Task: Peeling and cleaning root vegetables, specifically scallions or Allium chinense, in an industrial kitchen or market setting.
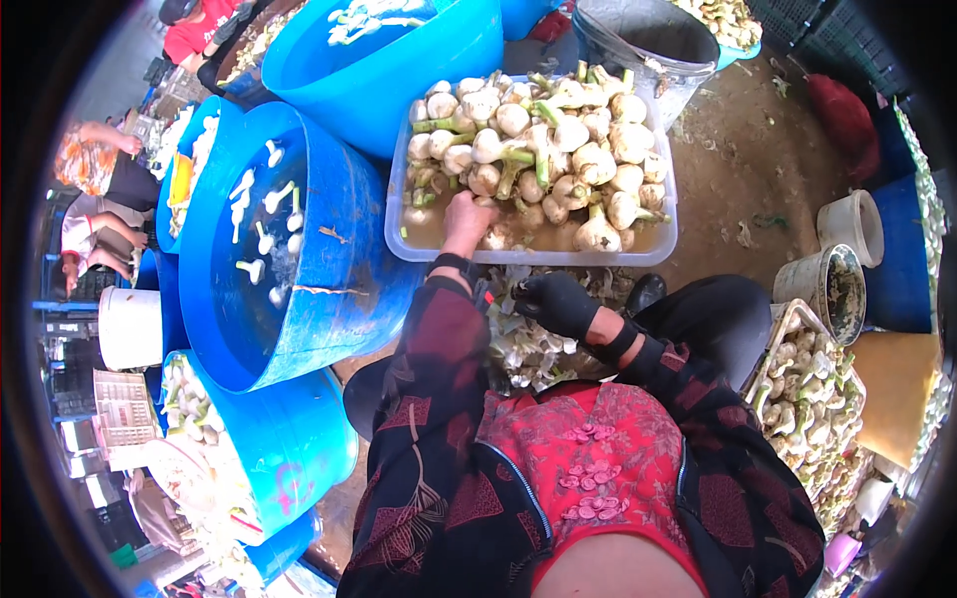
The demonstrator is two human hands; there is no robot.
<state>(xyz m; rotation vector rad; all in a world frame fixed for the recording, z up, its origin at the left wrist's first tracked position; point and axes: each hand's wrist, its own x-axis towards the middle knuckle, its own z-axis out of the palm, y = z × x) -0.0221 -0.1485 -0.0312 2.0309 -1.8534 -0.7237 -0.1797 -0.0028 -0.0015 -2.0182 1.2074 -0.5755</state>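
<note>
White garlic bulbs [570, 134] crowd a translucent tub [638, 257]

The left hand [467, 224] reaches into the tub's near side, fingertips hidden at the bulbs; whether they grasp one, I cannot tell. The right hand [560, 304], in a black glove, is over leafy scraps [533, 361] nearby, its grip equally unclear. A blue barrel [349, 224] stands just left.
</note>
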